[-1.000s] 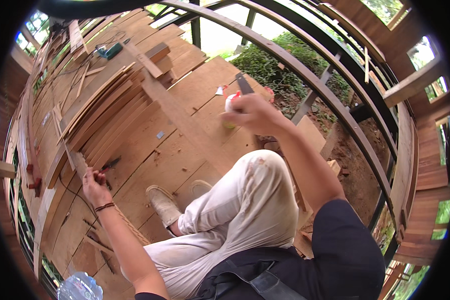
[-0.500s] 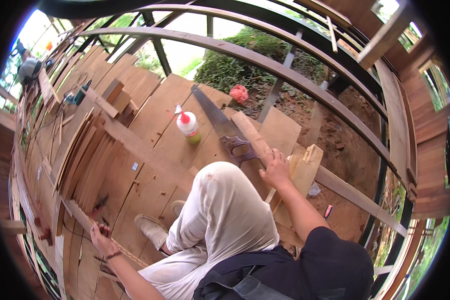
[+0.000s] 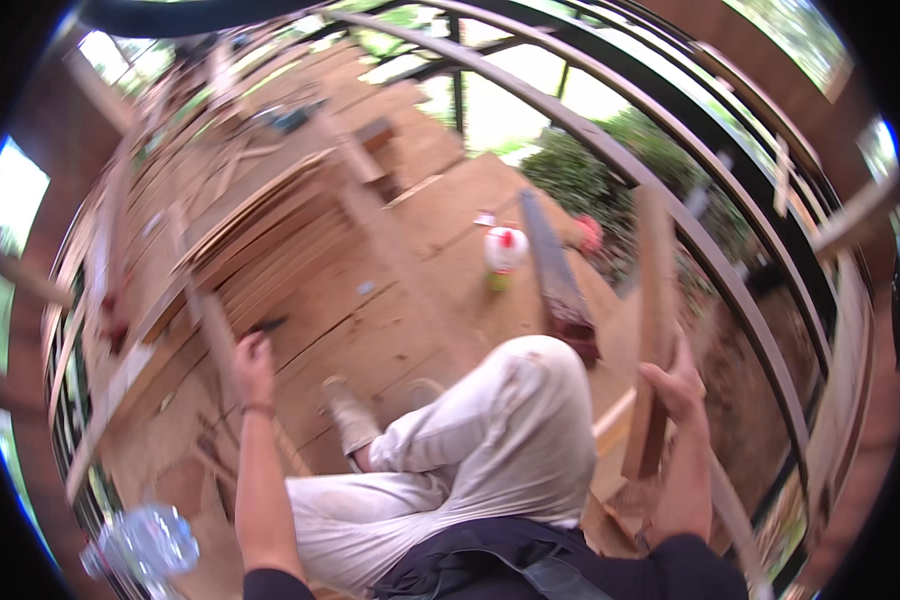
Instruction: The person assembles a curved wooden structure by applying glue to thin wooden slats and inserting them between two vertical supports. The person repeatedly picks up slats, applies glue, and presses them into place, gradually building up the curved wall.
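Observation:
A short wooden board (image 3: 654,280) stands nearly upright at my right, with my right hand (image 3: 678,385) closed around its lower part. My left hand (image 3: 254,370) is closed on a narrow wooden strip (image 3: 212,325) in front of the stacked slats (image 3: 270,240). Between my hands, beyond my raised knee, a handsaw (image 3: 552,265) lies on the plank floor, its dark handle toward me. Left of the saw stands a white squeeze bottle (image 3: 505,250) with a red cap and yellow-green lower part. Motion blurs the picture.
A clear plastic bottle (image 3: 148,545) is at the lower left. A green power tool (image 3: 288,118) lies farther off on the plank floor (image 3: 410,310). Dark metal rails curve along the right, with soil and plants beyond. A red crumpled thing (image 3: 589,235) lies past the saw.
My view has swung left. My right hand has lifted the board from beside the saw and turned it upright. My left hand stays at the strip.

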Demonstrator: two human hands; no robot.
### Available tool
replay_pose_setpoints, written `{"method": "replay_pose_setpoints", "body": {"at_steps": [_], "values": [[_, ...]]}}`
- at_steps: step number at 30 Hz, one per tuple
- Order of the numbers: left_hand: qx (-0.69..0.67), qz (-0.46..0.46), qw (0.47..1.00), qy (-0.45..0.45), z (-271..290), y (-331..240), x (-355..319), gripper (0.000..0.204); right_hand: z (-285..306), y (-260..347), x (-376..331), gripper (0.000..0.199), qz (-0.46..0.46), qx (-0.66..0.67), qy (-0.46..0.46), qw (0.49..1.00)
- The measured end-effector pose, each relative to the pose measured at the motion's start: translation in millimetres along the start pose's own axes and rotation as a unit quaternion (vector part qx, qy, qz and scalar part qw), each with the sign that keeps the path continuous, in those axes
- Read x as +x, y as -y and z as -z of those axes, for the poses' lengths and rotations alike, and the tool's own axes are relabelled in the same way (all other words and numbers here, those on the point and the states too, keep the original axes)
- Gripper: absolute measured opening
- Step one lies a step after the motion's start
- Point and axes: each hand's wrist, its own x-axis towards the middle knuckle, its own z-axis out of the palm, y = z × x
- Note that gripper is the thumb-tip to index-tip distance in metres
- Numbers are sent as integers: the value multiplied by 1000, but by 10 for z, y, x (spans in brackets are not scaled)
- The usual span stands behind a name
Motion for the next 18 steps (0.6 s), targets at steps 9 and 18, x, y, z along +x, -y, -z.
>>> {"method": "replay_pose_setpoints", "body": {"at_steps": [9,18], "values": [[274,-260,922,87,-1097,-345,814,69,-1727,1862,273,104,212,-115,232,942],[367,-250,892,88,-1415,-132,983,54,-2702,1737,386,107,152,-239,225,932]]}}
